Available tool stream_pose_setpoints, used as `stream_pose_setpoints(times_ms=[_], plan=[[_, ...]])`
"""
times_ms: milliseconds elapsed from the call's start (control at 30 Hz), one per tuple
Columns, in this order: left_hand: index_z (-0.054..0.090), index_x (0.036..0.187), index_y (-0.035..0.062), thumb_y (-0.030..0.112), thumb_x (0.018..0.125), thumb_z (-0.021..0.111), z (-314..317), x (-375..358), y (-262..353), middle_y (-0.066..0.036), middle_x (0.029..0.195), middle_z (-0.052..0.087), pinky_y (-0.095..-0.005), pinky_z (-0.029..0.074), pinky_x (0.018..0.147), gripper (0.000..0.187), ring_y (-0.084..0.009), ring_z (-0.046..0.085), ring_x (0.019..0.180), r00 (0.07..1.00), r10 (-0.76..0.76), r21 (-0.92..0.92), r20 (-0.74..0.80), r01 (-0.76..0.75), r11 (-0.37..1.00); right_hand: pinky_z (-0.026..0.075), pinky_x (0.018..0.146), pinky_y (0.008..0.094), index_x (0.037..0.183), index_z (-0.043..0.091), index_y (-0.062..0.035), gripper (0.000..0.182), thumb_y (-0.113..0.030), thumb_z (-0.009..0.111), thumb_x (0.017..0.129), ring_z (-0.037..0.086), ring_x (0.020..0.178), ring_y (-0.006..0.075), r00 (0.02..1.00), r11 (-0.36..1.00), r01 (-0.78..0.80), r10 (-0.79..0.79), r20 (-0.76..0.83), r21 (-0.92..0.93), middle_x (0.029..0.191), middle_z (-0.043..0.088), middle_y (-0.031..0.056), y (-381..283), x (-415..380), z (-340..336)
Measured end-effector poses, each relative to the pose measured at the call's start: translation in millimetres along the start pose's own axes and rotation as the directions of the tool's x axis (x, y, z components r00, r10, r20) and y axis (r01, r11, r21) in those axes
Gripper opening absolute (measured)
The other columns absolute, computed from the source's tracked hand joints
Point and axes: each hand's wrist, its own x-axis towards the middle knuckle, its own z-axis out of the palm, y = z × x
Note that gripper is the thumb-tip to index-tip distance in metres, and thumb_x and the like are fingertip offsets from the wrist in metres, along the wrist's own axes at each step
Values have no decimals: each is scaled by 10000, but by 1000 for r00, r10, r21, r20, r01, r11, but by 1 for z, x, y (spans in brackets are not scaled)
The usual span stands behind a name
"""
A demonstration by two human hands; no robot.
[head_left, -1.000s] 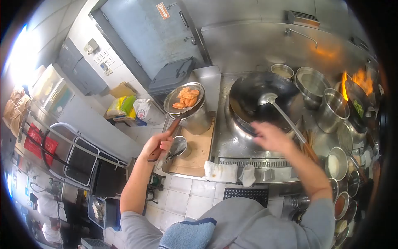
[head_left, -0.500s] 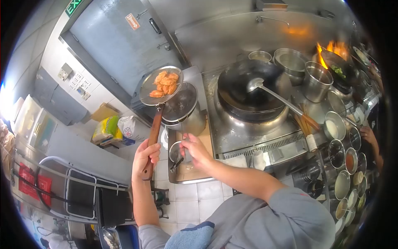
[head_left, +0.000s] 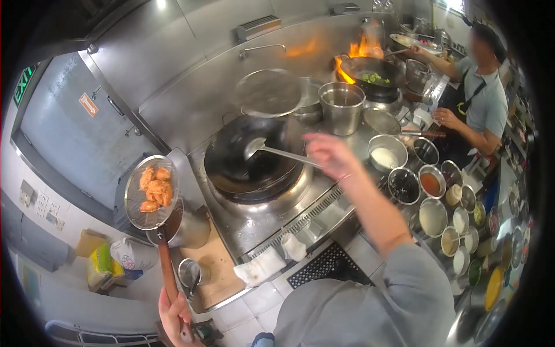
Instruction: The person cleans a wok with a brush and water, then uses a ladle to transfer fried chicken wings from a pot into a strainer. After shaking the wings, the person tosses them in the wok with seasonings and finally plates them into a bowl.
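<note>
My left hand (head_left: 175,317), at the lower left, is wrapped round the wooden handle of a mesh strainer (head_left: 137,202). Several orange-brown fried pieces (head_left: 155,188) lie in it, and it hangs over a steel pot (head_left: 193,228). My right hand (head_left: 328,153) is blurred by motion beside the handle of a ladle (head_left: 283,155); I cannot make out whether it grips anything. The ladle's bowl rests in a large black wok (head_left: 231,168). Beyond the wok is a blurred round mesh strainer (head_left: 269,92), up against the back pots.
Flames rise around another wok (head_left: 370,72) holding green vegetables. A co-worker (head_left: 483,98) stands at the right. A tall steel pot (head_left: 341,110) stands behind my right hand. Many bowls, including one of red sauce (head_left: 430,182), crowd the right side. Folded white cloths (head_left: 260,267) lie at the stove's front.
The view has turned right. My right hand has moved from beside the steel pot to near the ladle handle. A round mesh strainer now shows behind the wok. My left hand keeps its strainer.
</note>
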Motion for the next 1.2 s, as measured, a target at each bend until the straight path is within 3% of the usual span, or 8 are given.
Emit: stream_pose_setpoints(times_ms=[167, 400, 533, 600, 733, 800, 933, 1200], plan=[[437, 1191, 45, -63, 766, 604, 37, -31, -52, -52, 784, 512, -213, 335, 328, 469, -67, 410, 430, 986, -162, -158, 39, 167, 973, 253, 378, 169, 1252, 417, 79, 415, 17, 540, 860, 419, 514, 20, 971, 982, -55, 11, -238, -179, 712, 488, -13, -126, 12, -152], [400, 1250, 45, -96, 766, 605, 99, -72, -95, -58, 787, 512, -248, 380, 359, 545, -96, 445, 456, 940, -341, -159, -10, 335, 929, 357, 388, 170, 1347, 334, 94, 488, -147, 511, 962, 540, 585, 58, 969, 894, -247, 239, 69, 373, 873, 605, 72, -165, 37, -326], [384, 1251, 30, -93, 761, 622, 113, -92, -124, -72, 791, 515, -251, 384, 361, 558, -101, 450, 456, 929, -363, -168, -75, 347, 923, 553, 777, 316, 1419, 298, 54, 548, -252, 461, 995, 646, 1001, 185, 948, 802, 215, -36, -315, 558, 1275, 564, 208, -119, 36, -374], [391, 1240, 30, -79, 767, 639, 115, -97, -142, -58, 772, 517, -247, 383, 365, 545, -95, 449, 461, 918, -384, -199, -103, 359, 912, 516, 921, 374, 1395, 392, 26, 529, -320, 456, 1000, 623, 1081, 221, 924, 842, 291, -124, -363, 453, 1230, 605, 188, -86, 30, -373], [403, 1229, 33, -51, 795, 650, 116, -94, -169, -42, 789, 524, -241, 385, 381, 507, -87, 448, 470, 896, -423, -183, -131, 398, 899, 520, 852, 356, 1391, 424, 1, 554, -379, 474, 991, 648, 967, 241, 973, 915, -208, 230, 24, -347, 1100, 656, 144, -43, 22, -222], [409, 1220, 34, -33, 812, 655, 113, -82, -179, -36, 801, 527, -236, 388, 398, 481, -83, 453, 481, 890, -439, -161, -123, 419, 894, 511, 837, 343, 1419, 389, 5, 631, -374, 560, 943, 646, 954, 234, 985, 484, -28, 165, 60, -875, 1065, 658, 149, -17, 39, -150], [427, 1145, 40, 15, 825, 671, 97, -48, -224, -30, 760, 523, -249, 423, 438, 403, -92, 478, 501, 875, -483, -33, -35, 482, 876, 495, 900, 352, 1475, 258, 26, 882, -393, 695, 834, 642, 1016, 241, 878, -169, 259, 452, 159, -951, 1101, 646, 206, 3, 58, -93], [414, 1137, 34, 94, 870, 683, 57, -29, -254, -96, 836, 580, -360, 549, 604, 384, -202, 606, 661, 800, -585, -81, 135, 597, 798, 430, 398, 286, 1260, 457, -21, 479, -80, 676, 839, 494, 457, 111, 859, 317, -148, 510, 37, -937, 627, 475, 22, 32, 52, -106]])
